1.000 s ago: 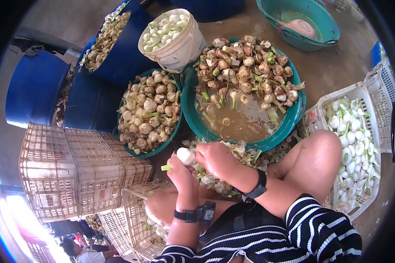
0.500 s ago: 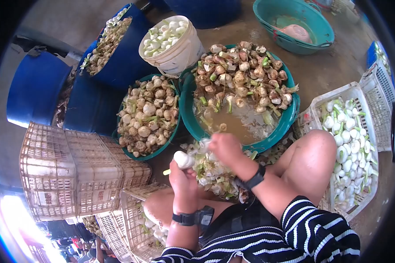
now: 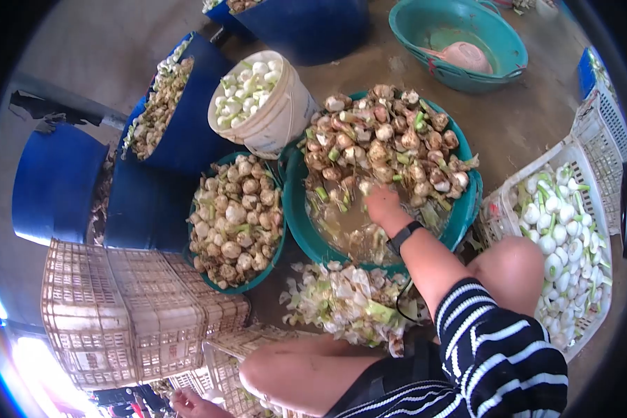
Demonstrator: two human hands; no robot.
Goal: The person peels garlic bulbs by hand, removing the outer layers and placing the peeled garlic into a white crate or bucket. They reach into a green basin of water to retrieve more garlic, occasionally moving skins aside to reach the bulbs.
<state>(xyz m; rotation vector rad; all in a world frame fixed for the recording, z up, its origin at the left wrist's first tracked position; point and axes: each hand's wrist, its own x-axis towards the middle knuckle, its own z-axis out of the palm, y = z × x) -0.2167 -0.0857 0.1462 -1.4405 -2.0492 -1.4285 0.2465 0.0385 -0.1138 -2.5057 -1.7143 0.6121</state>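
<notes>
My right hand (image 3: pixel 384 205) reaches into the green tub (image 3: pixel 475 202), over the murky water. Its fingers are closed at a garlic bulb (image 3: pixel 366 186) on the near side of a heap of dirty, unpeeled garlic (image 3: pixel 380 143). At the bottom edge, far to the left, my left hand (image 3: pixel 196 405) is partly cut off by the frame. Its fingers look loosely apart, and no bulb shows in them. A pale thing, perhaps a peeled bulb (image 3: pixel 214 397), lies beside it near a white crate (image 3: pixel 226 369).
Peelings (image 3: pixel 355 299) are piled before the tub. A second basin of garlic (image 3: pixel 233 219) stands to the left, a white bucket (image 3: pixel 292 104) of peeled bulbs behind it. Peeled garlic fills a crate (image 3: pixel 595 324) on the right. Stacked crates (image 3: pixel 118 313) and blue barrels (image 3: pixel 56 181) stand left.
My left hand has moved down and left, and the peeled bulb it held is out of its fingers. My right hand has gone from the peelings forward into the tub. The view has shifted.
</notes>
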